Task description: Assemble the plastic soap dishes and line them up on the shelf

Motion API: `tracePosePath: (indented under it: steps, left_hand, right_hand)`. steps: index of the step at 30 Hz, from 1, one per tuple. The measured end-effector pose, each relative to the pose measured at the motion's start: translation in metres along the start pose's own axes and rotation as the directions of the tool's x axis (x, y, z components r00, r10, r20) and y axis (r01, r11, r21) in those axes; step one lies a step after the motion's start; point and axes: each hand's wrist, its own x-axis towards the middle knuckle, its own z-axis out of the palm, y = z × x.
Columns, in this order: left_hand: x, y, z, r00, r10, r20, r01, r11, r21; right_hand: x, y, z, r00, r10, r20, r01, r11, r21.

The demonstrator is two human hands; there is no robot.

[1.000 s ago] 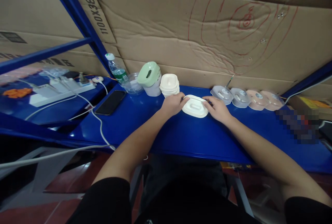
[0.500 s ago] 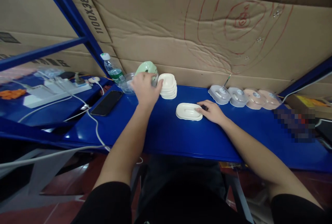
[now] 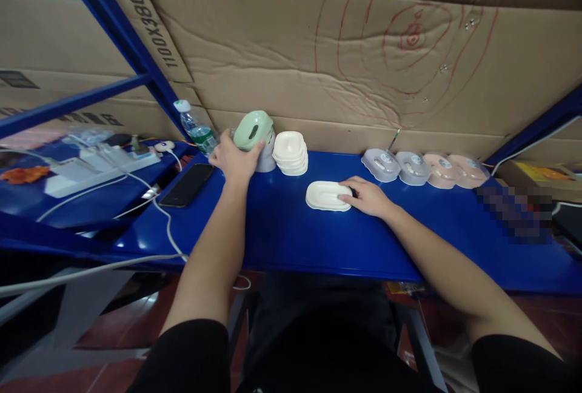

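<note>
On the blue table, my right hand [image 3: 367,197] grips the right end of a white oval soap dish tray [image 3: 325,194], thumb over the rim. My left hand [image 3: 237,159] is at a pale green soap dish shell [image 3: 257,129], which has a dark slot. Its thumb lies on the shell's front edge and its fingers are round the left side, partly hidden. The green shell rests tilted on a stack of lavender pieces [image 3: 267,163]. Right beside these stands a stack of white trays [image 3: 291,153].
A water bottle [image 3: 195,126] and a black phone [image 3: 187,185] lie left of my left hand. Several plastic-wrapped grey and pink dishes [image 3: 413,167] line the back right. A power strip [image 3: 86,176] with white cables is at far left; cardboard [image 3: 273,47] walls the back.
My left hand has come down and left from above the green shell to its front left side. My right hand stays on the white tray.
</note>
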Motion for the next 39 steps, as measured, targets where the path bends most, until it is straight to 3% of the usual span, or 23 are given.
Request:
tracePosePath:
  steps: [7,10,12,14,16,18,20,24,27,32,39]
  left_hand:
    - [-0.001,0.004,-0.003,0.993,0.031,-0.112,-0.041,0.995,-0.087]
    - [-0.007,0.013,-0.008,0.977,0.148,-0.152,-0.170,0.975,-0.143]
    - [-0.016,0.021,-0.010,0.948,0.302,-0.101,-0.316,0.926,-0.207]
    - [-0.030,0.032,-0.010,0.858,0.513,0.030,-0.482,0.823,-0.300]
    - [-0.046,0.042,-0.009,0.690,0.697,0.195,-0.583,0.695,-0.421]
    - [-0.061,0.050,-0.006,0.528,0.779,0.337,-0.584,0.622,-0.522]
    - [-0.071,0.054,-0.003,0.443,0.788,0.428,-0.549,0.616,-0.565]
    - [-0.076,0.054,0.002,0.388,0.748,0.538,-0.513,0.660,-0.548]
    - [-0.075,0.051,0.004,0.340,0.725,0.599,-0.502,0.678,-0.537]
    - [-0.079,0.050,0.011,0.262,0.755,0.601,-0.512,0.637,-0.577]
    - [-0.081,0.045,0.025,0.252,0.753,0.608,-0.547,0.629,-0.552]
  right_hand:
    - [-0.001,-0.002,-0.002,1.000,0.002,0.021,-0.002,1.000,-0.003]
    - [-0.001,-0.004,-0.002,1.000,0.013,0.020,-0.013,1.000,-0.002]
    - [0.000,-0.004,0.000,0.999,0.044,-0.017,-0.044,0.999,0.032]
    - [0.001,-0.003,0.000,0.993,0.082,-0.089,-0.072,0.991,0.108]
    - [0.002,0.000,-0.001,0.979,0.088,-0.184,-0.055,0.983,0.174]
    - [0.001,0.003,-0.004,0.964,0.039,-0.264,0.010,0.984,0.179]
    - [-0.001,0.005,-0.008,0.963,-0.035,-0.267,0.075,0.987,0.141]
    - [-0.003,0.004,-0.012,0.990,-0.068,-0.121,0.079,0.993,0.084]
    - [-0.003,0.002,-0.011,0.996,-0.056,-0.073,0.062,0.996,0.071]
    - [-0.002,0.002,-0.008,0.994,-0.113,-0.002,0.113,0.990,0.084]
    - [0.001,0.007,0.000,0.994,-0.094,0.060,0.092,0.995,0.043]
